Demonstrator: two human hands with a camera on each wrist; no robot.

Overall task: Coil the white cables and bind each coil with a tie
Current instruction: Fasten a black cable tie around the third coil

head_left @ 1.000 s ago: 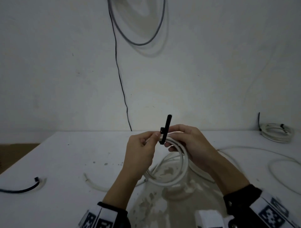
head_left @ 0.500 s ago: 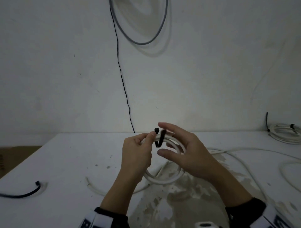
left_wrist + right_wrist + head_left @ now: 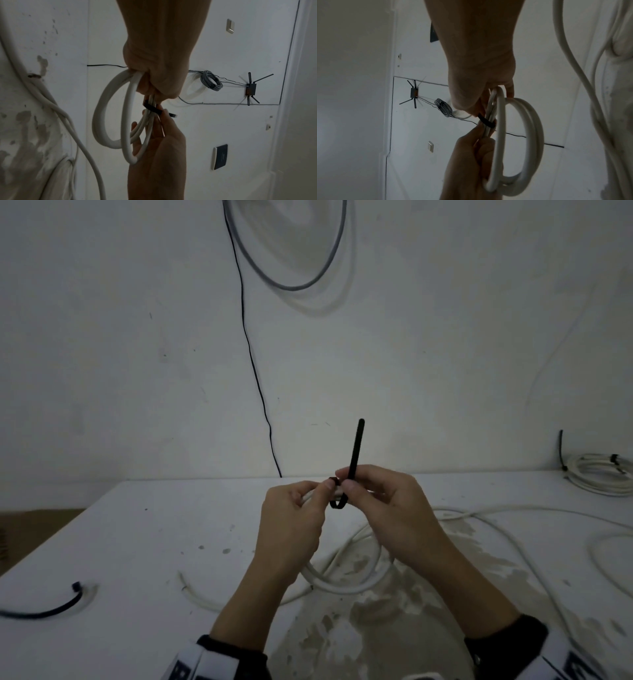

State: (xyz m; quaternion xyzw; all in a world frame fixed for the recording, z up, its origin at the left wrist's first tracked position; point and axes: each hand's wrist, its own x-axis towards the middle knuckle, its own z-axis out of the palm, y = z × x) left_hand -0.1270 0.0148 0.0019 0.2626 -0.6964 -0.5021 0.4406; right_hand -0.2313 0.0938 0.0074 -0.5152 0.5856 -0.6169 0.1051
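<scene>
Binding step. We hold the white coil [image 3: 346, 580] above the table's [image 3: 137, 542] near edge: left hand [image 3: 291, 522] pinching its bunched strands, right hand [image 3: 387, 508] pinching the black tie [image 3: 354, 453] looped round them. Next, we judge: pull the tail snug.

I can read no text anywhere. The wrist bands [image 3: 202, 666] carry black-and-white square marker patterns, cut off at the frame edge. The dark wall panel [image 3: 221, 157] bears tiny lettering, too small to make out.
</scene>
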